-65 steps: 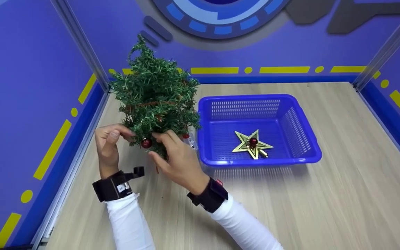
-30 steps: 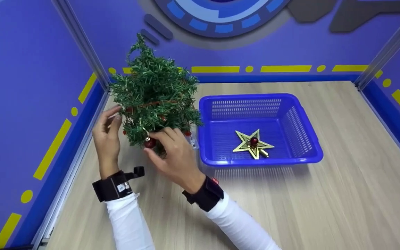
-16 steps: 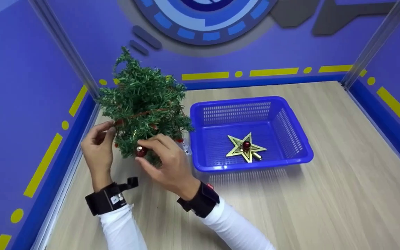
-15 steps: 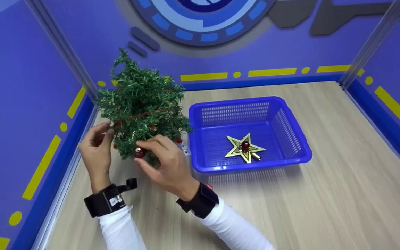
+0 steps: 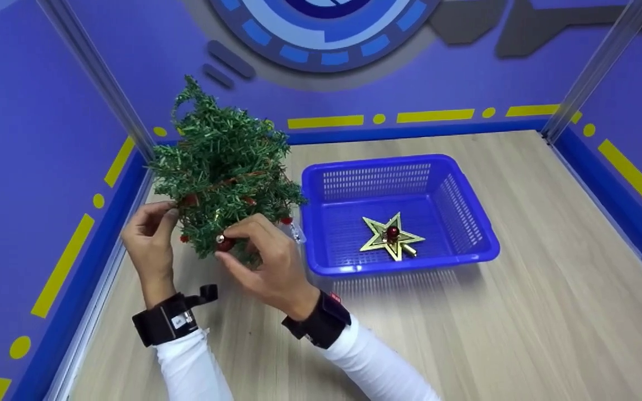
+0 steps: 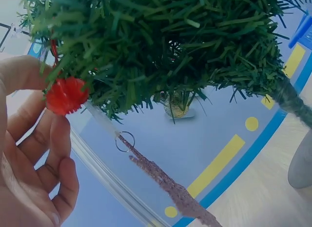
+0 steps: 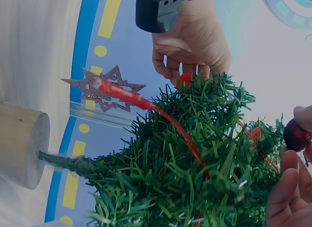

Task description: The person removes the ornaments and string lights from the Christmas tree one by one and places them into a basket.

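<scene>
A small green Christmas tree (image 5: 226, 150) stands at the left of the table, wound with a red string light. My right hand (image 5: 271, 267) pinches a dark red bauble (image 5: 225, 243) between thumb and index finger at the tree's lower front. At the tree's left side, my left hand (image 5: 151, 245) has its fingertips around a red bulb (image 6: 67, 96) among the branches. The right wrist view shows the left hand (image 7: 192, 46) reaching that bulb from behind the branches. A red light (image 7: 122, 93) and a glittery star ornament (image 7: 117, 73) hang near the tree's lower edge.
Right of the tree sits a blue plastic basket (image 5: 399, 267) with a gold star (image 5: 374, 243) and another dark red bauble (image 5: 393, 231) inside. A clear plastic piece (image 5: 297, 231) shows between tree and basket. Blue walls enclose the table. The tree has a wooden base (image 7: 22, 144).
My left hand has left the low branches near the bauble, opened beside the tree and closed on the red bulb. My right thumb and finger have come together on the bauble. The head view shifted.
</scene>
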Demonstrator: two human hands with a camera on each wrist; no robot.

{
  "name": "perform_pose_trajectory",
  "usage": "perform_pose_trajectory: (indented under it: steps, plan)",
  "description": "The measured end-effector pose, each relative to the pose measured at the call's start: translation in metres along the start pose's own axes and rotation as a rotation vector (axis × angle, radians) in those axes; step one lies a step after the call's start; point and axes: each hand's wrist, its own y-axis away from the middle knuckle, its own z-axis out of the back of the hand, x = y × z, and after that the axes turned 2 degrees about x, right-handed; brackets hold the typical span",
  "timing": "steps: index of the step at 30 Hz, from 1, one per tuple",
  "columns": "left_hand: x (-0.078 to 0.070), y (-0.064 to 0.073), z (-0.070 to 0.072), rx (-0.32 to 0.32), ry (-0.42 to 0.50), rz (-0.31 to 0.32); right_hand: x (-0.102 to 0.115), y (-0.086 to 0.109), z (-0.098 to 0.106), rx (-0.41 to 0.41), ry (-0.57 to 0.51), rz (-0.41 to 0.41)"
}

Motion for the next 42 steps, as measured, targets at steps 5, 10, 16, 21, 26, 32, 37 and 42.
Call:
perform_pose_trajectory:
  steps: [5, 10, 16, 21, 26, 32, 37, 42]
  plan:
    - [-0.001, 0.002, 0.0, 0.055, 0.059, -0.048, 0.0, -0.001, 0.001, -0.014, -0.062, 0.029]
    - [-0.001, 0.004, 0.002, 0.145, 0.065, -0.104, -0.001, -0.001, 0.002, 0.006, -0.122, 0.041]
    - [-0.001, 0.004, 0.001, 0.189, 0.059, -0.143, 0.001, -0.002, 0.002, 0.159, -0.156, 0.055]
    - [-0.001, 0.003, 0.001, 0.185, 0.069, -0.147, 0.006, -0.002, 0.002, 0.243, -0.178, 0.088]
    - [-0.001, 0.003, 0.001, 0.149, 0.07, -0.157, 0.007, -0.007, 0.009, 0.208, -0.215, 0.122]
    - [-0.001, 0.002, 0.003, 0.03, 0.132, -0.205, -0.001, -0.013, 0.037, 0.296, -0.183, 0.074]
    - [-0.001, 0.002, 0.004, -0.025, 0.183, -0.226, -0.011, -0.013, 0.074, 0.507, -0.058, -0.058]
    - [-0.001, 0.003, 0.002, -0.02, 0.192, -0.235, -0.019, -0.011, 0.113, 0.568, 0.05, -0.146]
